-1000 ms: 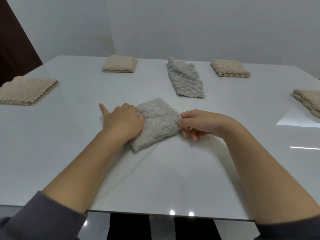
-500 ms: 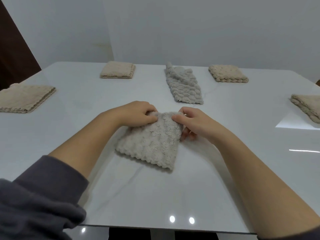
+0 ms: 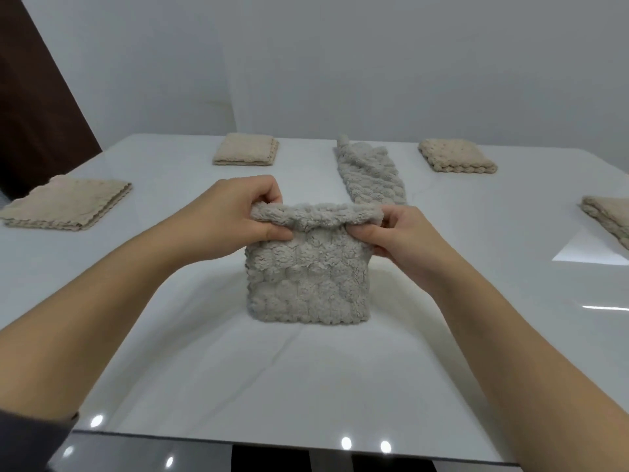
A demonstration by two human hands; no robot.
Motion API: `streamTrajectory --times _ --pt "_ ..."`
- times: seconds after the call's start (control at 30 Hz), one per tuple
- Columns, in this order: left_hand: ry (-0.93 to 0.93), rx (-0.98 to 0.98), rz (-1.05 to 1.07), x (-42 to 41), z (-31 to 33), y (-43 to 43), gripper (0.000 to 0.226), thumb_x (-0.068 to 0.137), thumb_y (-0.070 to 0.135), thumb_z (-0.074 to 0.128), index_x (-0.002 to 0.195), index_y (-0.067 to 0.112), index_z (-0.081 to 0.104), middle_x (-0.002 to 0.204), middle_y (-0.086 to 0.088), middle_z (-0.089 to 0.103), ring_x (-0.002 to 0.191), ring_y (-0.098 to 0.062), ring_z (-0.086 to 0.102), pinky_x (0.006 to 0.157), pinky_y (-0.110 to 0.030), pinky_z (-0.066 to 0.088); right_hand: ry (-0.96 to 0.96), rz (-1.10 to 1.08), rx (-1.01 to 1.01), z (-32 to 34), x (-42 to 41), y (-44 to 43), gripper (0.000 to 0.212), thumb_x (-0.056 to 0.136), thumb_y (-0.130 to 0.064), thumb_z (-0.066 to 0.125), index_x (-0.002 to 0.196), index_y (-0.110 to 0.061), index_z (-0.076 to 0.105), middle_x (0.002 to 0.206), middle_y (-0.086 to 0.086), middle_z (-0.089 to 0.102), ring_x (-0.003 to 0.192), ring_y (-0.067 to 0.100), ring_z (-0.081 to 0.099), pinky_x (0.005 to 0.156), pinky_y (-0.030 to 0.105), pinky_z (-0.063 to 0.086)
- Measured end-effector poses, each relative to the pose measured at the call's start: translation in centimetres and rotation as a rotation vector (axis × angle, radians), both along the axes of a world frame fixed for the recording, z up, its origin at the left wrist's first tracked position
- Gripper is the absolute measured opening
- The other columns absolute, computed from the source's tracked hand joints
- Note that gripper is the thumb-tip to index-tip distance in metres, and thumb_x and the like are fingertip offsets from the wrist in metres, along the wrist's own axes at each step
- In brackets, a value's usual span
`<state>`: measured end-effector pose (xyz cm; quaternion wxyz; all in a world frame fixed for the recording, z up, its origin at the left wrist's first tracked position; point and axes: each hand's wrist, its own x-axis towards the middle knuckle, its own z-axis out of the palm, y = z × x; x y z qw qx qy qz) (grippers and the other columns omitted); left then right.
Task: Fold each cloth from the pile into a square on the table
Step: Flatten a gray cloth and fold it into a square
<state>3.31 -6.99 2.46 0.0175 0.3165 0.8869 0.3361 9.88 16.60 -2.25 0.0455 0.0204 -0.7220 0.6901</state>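
Left hand [image 3: 238, 212] and right hand [image 3: 401, 240] pinch grey cloth [image 3: 308, 277] top corners, fingers curled; unfolded cloth [image 3: 371, 173] at 12 o'clock on table [image 3: 272, 386].

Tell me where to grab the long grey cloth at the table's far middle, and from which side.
Probably take the long grey cloth by its near short end, pinched from above, coming from the person's side. It lies as a strip running away from the person; that end looks flat and closest, while the far end is bunched up.
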Motion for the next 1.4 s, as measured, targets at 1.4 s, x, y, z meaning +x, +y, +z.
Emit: streamTrajectory --times 1.4 --pt "0.244 -0.368 0.644 -2.7 -9.0 6.1 0.037 0.102 0.036 0.034 0.105 0.007 0.056 0.096 -0.010 0.064 0.072 -0.023 0.046 0.060 -0.032 0.032 -0.099 -0.659 1.133 -5.0 -4.7 -3.3 0.024 0.101 -0.027 0.033 0.106 -0.010 0.049 0.099 0.008 0.062 0.084 0.033 0.060 0.063 0.034 0.034"
